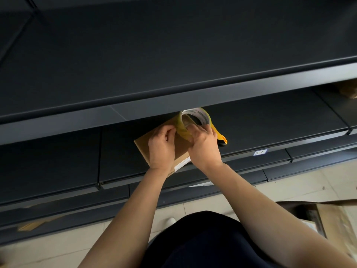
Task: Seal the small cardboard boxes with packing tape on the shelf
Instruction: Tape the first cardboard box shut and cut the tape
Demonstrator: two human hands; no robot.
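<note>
A small flat cardboard box (144,147) lies on the dark middle shelf (119,163), partly covered by both hands. My right hand (204,146) grips a roll of clear packing tape (195,120) held upright over the box's far edge, fingers reaching into its core. My left hand (161,147) rests on the box top, with its fingertips pinching at the roll's left rim where the tape end is. A white label strip (182,165) shows on the box's near edge. The box's middle is hidden under my hands.
A yellow and black utility knife (221,139) lies on the shelf just right of my right hand. The shelf above (173,99) overhangs the tape roll closely. An open large cardboard carton (328,219) sits on the tiled floor at lower right. Another brown box (347,89) sits far right.
</note>
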